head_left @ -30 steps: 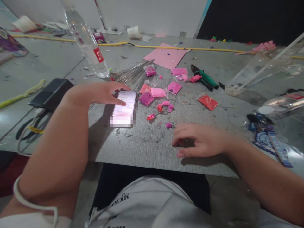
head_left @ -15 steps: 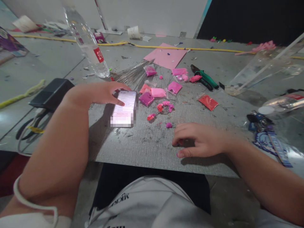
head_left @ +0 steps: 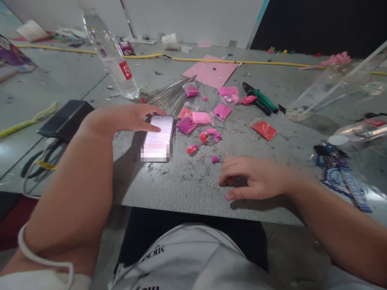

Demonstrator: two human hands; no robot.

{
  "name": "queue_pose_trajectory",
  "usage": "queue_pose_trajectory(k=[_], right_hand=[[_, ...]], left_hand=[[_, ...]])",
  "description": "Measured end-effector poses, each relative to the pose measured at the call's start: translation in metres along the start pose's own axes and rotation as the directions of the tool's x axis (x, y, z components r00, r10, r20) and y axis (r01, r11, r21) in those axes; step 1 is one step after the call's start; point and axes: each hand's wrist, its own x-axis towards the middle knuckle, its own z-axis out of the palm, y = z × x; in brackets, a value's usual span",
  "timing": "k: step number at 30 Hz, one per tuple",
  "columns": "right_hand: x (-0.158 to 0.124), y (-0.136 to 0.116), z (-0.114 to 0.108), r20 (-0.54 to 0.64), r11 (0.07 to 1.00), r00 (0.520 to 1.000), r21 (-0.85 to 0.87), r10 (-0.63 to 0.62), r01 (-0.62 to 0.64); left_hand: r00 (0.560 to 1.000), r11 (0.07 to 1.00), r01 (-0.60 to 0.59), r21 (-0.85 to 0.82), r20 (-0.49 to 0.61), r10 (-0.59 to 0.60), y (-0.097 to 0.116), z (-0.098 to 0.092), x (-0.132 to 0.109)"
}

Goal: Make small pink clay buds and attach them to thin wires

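My left hand [head_left: 136,117] reaches over the top of a lit phone [head_left: 157,139] lying on the grey table; its thumb is on the screen and other fingers are at the far edge. My right hand [head_left: 244,177] rests near the table's front edge, fingers curled, thumb apart from them, with nothing visible between. Close to its fingertips lies a small purple lump [head_left: 214,159]. Between the hands are a small pink and red clump [head_left: 192,149] and a ring of pink and red pieces [head_left: 211,136]. Several small bags, among them a light pink one [head_left: 201,118], lie right of the phone.
Thin wires [head_left: 169,96] and pink paper [head_left: 211,70] lie behind the bags, with green pliers [head_left: 263,100] to their right. A bottle [head_left: 111,60] stands at back left, near a black box [head_left: 65,119]. Keychains [head_left: 338,173] and another bottle [head_left: 359,133] are at right.
My left thumb has shifted slightly to the right and up on the phone, and the text on the screen has changed. My right hand has stayed in place.
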Motion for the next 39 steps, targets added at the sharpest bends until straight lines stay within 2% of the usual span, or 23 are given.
queue_pose_trajectory(k=[5, 20, 26, 31, 39], right_hand=[[-0.0001, 0.0, 0.0002, -0.006, 1.0, 1.0, -0.003, 0.001, -0.001], [0.0, -0.0015, -0.0003, 0.002, 1.0, 1.0, -0.02, 0.001, -0.001], [-0.0004, -0.0019, 0.0003, -0.004, 1.0, 1.0, -0.01, 0.002, -0.002], [-0.0004, -0.0022, 0.0, -0.001, 1.0, 1.0, -0.016, 0.006, -0.006], [-0.0006, -0.0007, 0.001, -0.002, 1.0, 1.0, -0.019, 0.001, -0.001]], left_hand=[[0.999, 0.999, -0.039, -0.01, 0.007, 0.04, 0.0005, 0.0012, -0.0011], [1.0, 1.0, -0.007, 0.015, -0.014, 0.008, -0.0041, 0.0003, 0.0016], [0.999, 0.999, -0.031, 0.01, -0.009, 0.031, -0.0071, 0.0031, 0.0036], [1.0, 1.0, 0.009, 0.002, -0.005, -0.009, -0.0043, 0.0025, 0.0024], [1.0, 1.0, -0.019, 0.019, -0.002, 0.019, -0.006, 0.0028, 0.004]])
